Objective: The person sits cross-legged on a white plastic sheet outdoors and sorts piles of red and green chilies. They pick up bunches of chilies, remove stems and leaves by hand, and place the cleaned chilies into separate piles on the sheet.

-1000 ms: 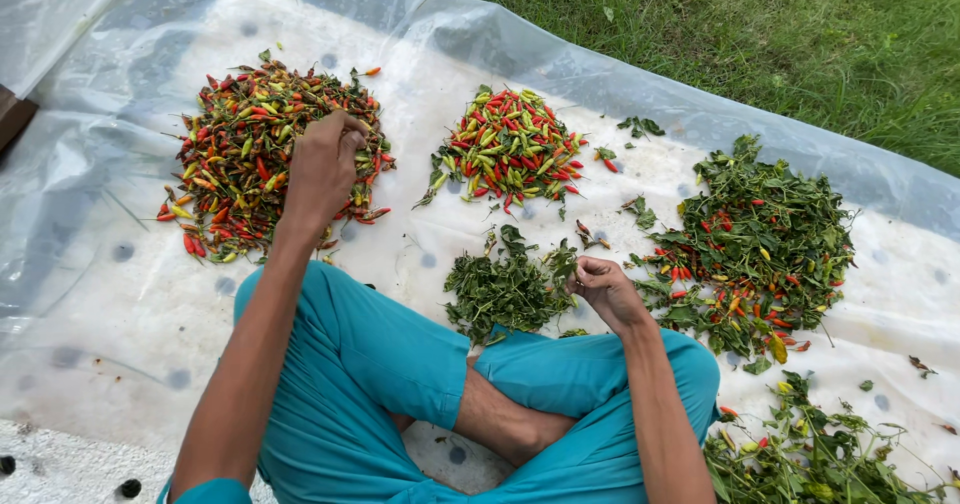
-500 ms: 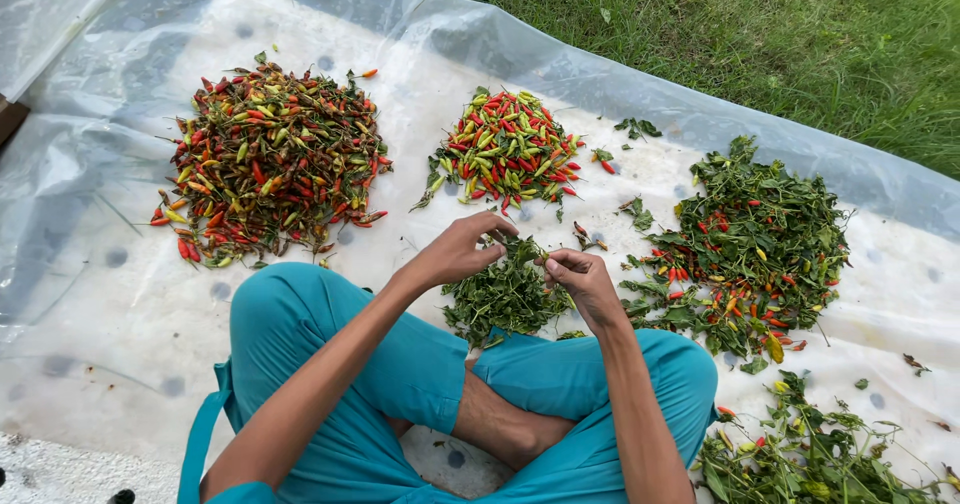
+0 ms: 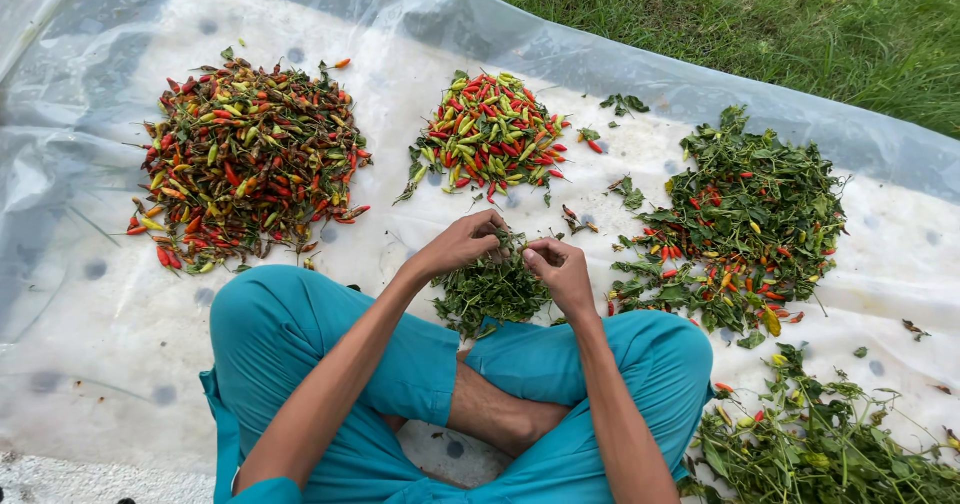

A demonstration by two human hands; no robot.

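Observation:
I sit cross-legged in teal trousers (image 3: 330,354) on a clear plastic sheet (image 3: 90,354). My left hand (image 3: 462,245) and my right hand (image 3: 560,269) meet fingertip to fingertip just above a small heap of plucked green leaves (image 3: 485,299). Both pinch a small green sprig between them; it is mostly hidden by the fingers. To the far left lies a large pile of dark red and green chillies (image 3: 245,159). A brighter pile of red, green and yellow chillies (image 3: 487,134) lies straight ahead.
A heap of leafy stems with chillies still among them (image 3: 745,224) lies to the right, and another leafy heap (image 3: 830,444) sits at the bottom right. Grass (image 3: 780,24) borders the sheet's far edge. Loose leaves are scattered between the piles.
My left hand came back from the dark chilli pile on the left to meet my right hand over the leaf heap. The view shifted slightly.

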